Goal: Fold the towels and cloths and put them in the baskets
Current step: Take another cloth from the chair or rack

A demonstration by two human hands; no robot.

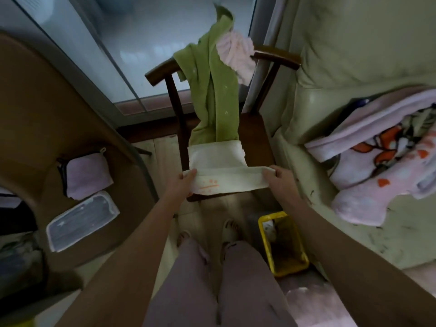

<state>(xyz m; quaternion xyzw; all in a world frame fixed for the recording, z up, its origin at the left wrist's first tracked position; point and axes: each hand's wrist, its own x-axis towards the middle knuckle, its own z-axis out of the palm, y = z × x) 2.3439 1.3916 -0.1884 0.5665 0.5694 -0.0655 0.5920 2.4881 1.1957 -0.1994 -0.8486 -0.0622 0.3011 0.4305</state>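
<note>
Lilac-trousered legs (212, 286) nearest the lens, slippered feet just beyond on pale floor. Both bare forearms stretched forward over them toward a dark wooden chair (257, 135). Left hand (182, 182) pinching the left end of a cream towel (226, 171), fingers curled over its folded near edge, thumb beneath. Right hand (280, 179) gripping the right end of the same edge likewise. Towel on the chair seat, part-folded, near flap drawn up between the hands, small orange print showing by the left hand. Green towel (214, 95) draped over the chair back, hanging to the seat, lower end touching the cream towel's far edge. Pink cloth (236, 55) slung over the back rail beside it. Yellow basket (283, 244) on the floor by the right foot, contents unclear. At left, a brown rounded surface bearing a folded lilac cloth (87, 175) and a grey white-edged cloth (82, 218). At right, a pale sofa (354, 55) with a pink cartoon-print towel (382, 166) heaped on it.
</note>
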